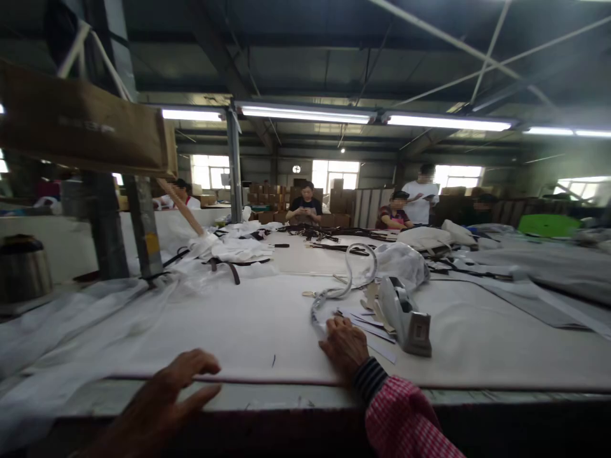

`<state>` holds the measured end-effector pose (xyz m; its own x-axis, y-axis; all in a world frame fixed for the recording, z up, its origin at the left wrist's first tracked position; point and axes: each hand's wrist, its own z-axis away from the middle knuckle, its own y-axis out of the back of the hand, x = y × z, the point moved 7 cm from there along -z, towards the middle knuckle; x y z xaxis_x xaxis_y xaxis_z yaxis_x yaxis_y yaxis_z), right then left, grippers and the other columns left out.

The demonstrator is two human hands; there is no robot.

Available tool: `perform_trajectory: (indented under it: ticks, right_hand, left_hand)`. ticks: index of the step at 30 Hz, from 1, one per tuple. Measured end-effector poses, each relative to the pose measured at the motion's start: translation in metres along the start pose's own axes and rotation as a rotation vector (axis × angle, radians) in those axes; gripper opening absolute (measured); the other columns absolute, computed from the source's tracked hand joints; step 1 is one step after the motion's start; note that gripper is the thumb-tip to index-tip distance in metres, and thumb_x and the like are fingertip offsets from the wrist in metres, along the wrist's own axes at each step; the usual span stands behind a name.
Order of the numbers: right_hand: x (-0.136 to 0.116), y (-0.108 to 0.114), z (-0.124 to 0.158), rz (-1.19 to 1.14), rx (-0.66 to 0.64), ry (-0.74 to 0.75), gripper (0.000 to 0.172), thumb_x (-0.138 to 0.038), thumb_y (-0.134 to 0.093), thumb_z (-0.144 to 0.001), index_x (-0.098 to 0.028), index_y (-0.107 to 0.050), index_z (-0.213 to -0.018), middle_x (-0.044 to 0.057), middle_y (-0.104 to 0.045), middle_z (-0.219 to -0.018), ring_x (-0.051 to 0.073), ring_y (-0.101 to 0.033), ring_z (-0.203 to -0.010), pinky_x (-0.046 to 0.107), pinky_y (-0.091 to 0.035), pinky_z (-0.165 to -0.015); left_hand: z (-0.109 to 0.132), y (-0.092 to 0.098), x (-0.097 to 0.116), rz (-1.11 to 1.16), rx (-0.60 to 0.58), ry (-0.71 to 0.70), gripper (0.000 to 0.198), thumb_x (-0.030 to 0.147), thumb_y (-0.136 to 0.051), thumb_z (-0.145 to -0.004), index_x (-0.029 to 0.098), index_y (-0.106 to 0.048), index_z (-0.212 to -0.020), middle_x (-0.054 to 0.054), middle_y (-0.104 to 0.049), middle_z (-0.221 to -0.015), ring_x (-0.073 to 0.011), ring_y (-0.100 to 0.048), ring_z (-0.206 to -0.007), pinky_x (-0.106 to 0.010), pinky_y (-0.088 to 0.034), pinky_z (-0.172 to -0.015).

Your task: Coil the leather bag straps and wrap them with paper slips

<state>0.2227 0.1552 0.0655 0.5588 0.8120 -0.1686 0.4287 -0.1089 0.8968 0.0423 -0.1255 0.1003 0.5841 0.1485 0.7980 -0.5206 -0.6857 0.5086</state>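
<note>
My right hand [344, 346] rests on the white table, its fingers curled over the near end of a grey strap [329, 294] that looks wrapped in clear plastic. From there the strap curves away and loops up off the surface. A small gold-coloured metal piece [309, 294] lies beside it. Close to my right fingers are white paper strips [372, 327] and a grey tape dispenser [405, 321]. At the table's front edge my left hand [184, 385] hovers with thumb and fingers apart, holding nothing. A short dark thread [273, 360] lies between both hands.
Crumpled clear plastic [403, 264] sits behind the dispenser. White wrapping and dark straps [233, 248] cover the far left, more dark straps [344, 235] the far side. A post [143, 222] with a hanging brown bag [86, 127] stands left. Several people work beyond.
</note>
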Motion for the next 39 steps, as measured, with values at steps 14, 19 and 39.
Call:
perform_trajectory:
  ticks: [14, 19, 39]
  right_hand:
    - [-0.053, 0.002, 0.007, -0.681, -0.098, 0.293, 0.019, -0.031, -0.065, -0.090, -0.019, -0.065, -0.075, -0.002, -0.066, -0.074, 0.013, -0.060, -0.068, 0.022, -0.040, -0.065]
    - [0.049, 0.010, -0.033, -0.472, 0.159, -0.196, 0.028, -0.038, -0.057, -0.094, -0.018, -0.063, -0.112, 0.004, -0.069, -0.085, 0.021, -0.066, -0.081, 0.031, -0.046, -0.078]
    - [0.016, 0.121, -0.123, -0.880, 0.440, 0.035, 0.033, -0.036, -0.056, -0.083, -0.015, -0.070, -0.103, 0.004, -0.068, -0.083, 0.014, -0.057, -0.061, 0.025, -0.048, -0.051]
  left_hand:
    - [-0.138, -0.174, 0.027, 0.941, -0.352, 0.516, 0.013, 0.016, -0.071, -0.081, 0.010, -0.062, -0.077, 0.000, -0.059, -0.066, -0.0043, -0.049, -0.045, -0.015, -0.043, -0.045]
    - [-0.138, -0.123, 0.039, 0.898, -0.285, 0.188, 0.031, 0.027, -0.079, -0.079, 0.011, -0.066, -0.102, -0.001, -0.063, -0.072, -0.0056, -0.051, -0.051, -0.014, -0.044, -0.048]
    - [-0.100, 0.007, 0.078, 0.812, 0.045, -0.110, 0.042, 0.028, -0.081, -0.077, 0.020, -0.065, -0.115, -0.001, -0.066, -0.077, -0.0080, -0.051, -0.058, -0.014, -0.045, -0.051]
